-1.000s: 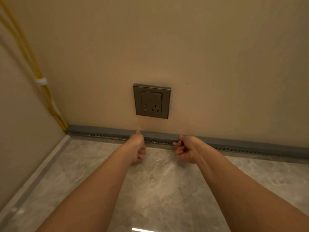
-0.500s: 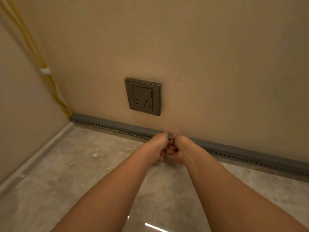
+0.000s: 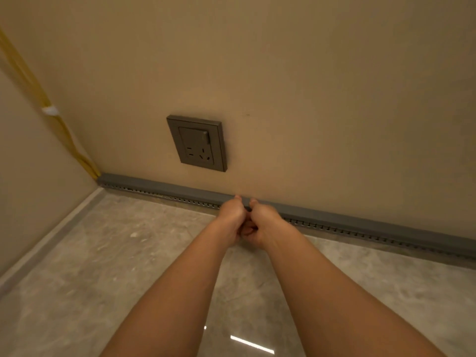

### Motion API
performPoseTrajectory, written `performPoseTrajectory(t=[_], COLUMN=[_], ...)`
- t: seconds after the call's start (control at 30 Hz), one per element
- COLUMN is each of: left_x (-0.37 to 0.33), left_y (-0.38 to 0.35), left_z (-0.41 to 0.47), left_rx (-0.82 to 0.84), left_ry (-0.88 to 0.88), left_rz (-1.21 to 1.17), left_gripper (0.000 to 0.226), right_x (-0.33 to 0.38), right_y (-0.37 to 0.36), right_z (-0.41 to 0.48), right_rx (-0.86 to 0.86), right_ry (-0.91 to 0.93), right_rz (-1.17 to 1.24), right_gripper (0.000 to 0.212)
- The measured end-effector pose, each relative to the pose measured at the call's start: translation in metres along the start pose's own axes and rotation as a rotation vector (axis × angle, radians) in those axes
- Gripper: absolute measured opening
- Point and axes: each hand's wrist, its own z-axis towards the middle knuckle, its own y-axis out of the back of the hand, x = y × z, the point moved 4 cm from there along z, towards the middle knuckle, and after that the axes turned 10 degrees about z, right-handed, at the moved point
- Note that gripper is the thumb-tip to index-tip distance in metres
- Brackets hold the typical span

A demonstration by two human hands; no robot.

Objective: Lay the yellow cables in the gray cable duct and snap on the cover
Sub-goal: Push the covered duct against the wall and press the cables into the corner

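Note:
A gray cable duct (image 3: pixel 159 188) with its cover on runs along the foot of the back wall, from the left corner to the right edge. Yellow cables (image 3: pixel 61 132) come down the left corner and enter the duct's left end; a white clip (image 3: pixel 50 110) holds them. My left hand (image 3: pixel 231 215) and my right hand (image 3: pixel 262 222) are side by side, knuckles touching, fingers curled, thumbs pressed on top of the duct cover just right of the socket. The cables inside the duct are hidden.
A gray wall socket (image 3: pixel 198 143) sits on the beige wall above the duct. The floor (image 3: pixel 116 266) is glossy gray marble tile, with a pale skirting strip (image 3: pixel 46 240) along the left wall.
My hands, apart on the cover a second ago, have come together and now press side by side. The view has shifted so the duct slants down to the right.

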Motion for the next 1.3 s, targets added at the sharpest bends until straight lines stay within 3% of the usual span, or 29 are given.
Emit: performPoseTrajectory(t=[0.27, 0.37, 0.6, 0.93, 1.13, 1.23, 1.3], left_x=[0.003, 0.004, 0.005, 0.007, 0.005, 0.005, 0.005], left_y=[-0.007, -0.005, -0.005, -0.002, -0.008, -0.011, -0.011], left_z=[0.005, 0.008, 0.005, 0.009, 0.001, -0.002, -0.003], left_rx=[0.026, -0.005, 0.033, 0.063, 0.041, 0.006, -0.028], left_ry=[0.048, 0.065, 0.088, 0.059, 0.059, 0.063, 0.081], left_rz=[-0.023, -0.052, -0.053, -0.054, -0.091, -0.122, -0.165], left_gripper=[0.054, 0.046, 0.046, 0.045, 0.043, 0.036, 0.046], right_x=[-0.006, 0.002, 0.032, 0.046, 0.040, 0.042, 0.044], right_y=[0.029, 0.058, 0.103, 0.094, 0.093, 0.094, 0.096], right_z=[-0.009, -0.016, -0.039, -0.026, -0.021, -0.023, -0.023], right_rx=[0.050, -0.007, -0.115, -0.094, -0.168, -0.127, -0.110], right_ry=[0.047, 0.071, -0.009, -0.055, 0.066, -0.024, -0.068], right_rz=[0.010, -0.067, 0.007, 0.351, 0.182, 0.210, 0.201], right_gripper=[0.040, 0.037, 0.044, 0.034, 0.021, 0.022, 0.029])
